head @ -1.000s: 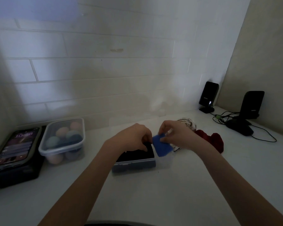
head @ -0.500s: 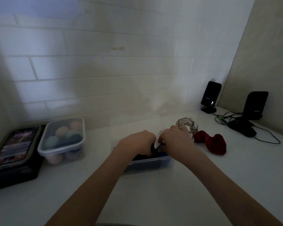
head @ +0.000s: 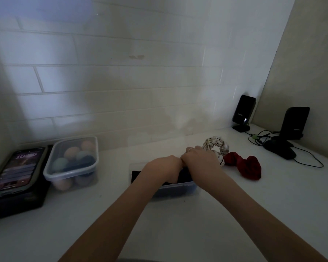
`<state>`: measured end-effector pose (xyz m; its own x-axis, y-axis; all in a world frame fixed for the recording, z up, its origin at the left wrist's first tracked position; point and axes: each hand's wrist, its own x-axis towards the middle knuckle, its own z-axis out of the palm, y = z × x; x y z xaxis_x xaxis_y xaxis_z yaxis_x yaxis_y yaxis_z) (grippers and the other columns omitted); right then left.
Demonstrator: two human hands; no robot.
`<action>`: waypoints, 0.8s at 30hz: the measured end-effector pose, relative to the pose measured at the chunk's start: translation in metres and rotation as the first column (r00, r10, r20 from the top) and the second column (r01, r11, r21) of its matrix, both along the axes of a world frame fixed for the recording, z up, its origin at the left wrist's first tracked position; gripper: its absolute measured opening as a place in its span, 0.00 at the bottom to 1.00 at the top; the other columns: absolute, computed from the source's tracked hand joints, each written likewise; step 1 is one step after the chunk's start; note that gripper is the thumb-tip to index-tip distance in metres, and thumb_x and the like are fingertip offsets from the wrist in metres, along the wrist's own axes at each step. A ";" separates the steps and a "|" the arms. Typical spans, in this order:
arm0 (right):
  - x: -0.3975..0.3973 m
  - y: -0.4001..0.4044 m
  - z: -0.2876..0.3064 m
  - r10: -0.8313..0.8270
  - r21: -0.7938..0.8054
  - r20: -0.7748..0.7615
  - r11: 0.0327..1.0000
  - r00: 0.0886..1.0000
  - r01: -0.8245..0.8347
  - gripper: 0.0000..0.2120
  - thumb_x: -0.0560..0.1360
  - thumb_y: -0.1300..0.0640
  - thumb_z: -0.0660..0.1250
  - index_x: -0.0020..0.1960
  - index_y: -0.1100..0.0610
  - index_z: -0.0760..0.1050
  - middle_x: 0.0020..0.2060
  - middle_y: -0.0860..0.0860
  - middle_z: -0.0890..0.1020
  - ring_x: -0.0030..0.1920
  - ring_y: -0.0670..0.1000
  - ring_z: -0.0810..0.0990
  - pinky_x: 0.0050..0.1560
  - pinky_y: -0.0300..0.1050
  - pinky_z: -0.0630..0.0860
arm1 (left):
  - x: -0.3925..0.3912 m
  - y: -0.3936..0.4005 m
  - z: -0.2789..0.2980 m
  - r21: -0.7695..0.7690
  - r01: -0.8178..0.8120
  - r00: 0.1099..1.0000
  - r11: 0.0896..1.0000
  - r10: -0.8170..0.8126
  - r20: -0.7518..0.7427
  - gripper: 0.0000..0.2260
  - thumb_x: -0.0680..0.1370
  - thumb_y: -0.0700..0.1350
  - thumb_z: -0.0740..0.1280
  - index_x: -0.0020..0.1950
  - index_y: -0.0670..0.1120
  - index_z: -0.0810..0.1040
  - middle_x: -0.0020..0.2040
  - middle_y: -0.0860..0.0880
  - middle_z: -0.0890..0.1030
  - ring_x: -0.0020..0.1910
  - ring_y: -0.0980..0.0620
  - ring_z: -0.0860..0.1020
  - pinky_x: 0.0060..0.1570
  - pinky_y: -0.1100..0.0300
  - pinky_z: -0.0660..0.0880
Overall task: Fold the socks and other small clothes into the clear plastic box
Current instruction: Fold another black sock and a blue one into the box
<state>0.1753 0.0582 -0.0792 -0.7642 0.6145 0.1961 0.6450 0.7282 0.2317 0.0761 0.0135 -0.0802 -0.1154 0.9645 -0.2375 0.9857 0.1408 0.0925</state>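
Fingers (head: 189, 149) hidden inside clear box (head: 178, 188).

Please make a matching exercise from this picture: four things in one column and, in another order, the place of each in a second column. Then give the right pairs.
Things
1. phone
2. lidded tub
3. red cloth
4. mouse

Places
A. just right of the hands, in front of the striped cloth
B. far left, on a black box
C. far right, beside a speaker
D. between the phone and the clear box

Pairs: 1-B, 2-D, 3-A, 4-C
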 end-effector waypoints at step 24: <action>0.014 0.018 0.009 0.041 -0.739 -0.194 0.652 0.980 -0.173 0.21 0.68 0.54 0.74 0.57 0.53 0.69 0.55 0.49 0.81 0.50 0.48 0.81 0.57 0.45 0.77 | -0.021 -0.026 -0.002 0.380 -0.087 0.911 0.921 -0.081 0.405 0.18 0.67 0.40 0.74 0.48 0.48 0.67 0.45 0.49 0.77 0.43 0.48 0.77 0.43 0.53 0.77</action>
<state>0.1897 0.0763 -0.0699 -0.8366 0.5176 -0.1792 0.5284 0.6764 -0.5130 0.0548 -0.0129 -0.0826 -0.0933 0.9881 0.1220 0.8484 0.0148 0.5291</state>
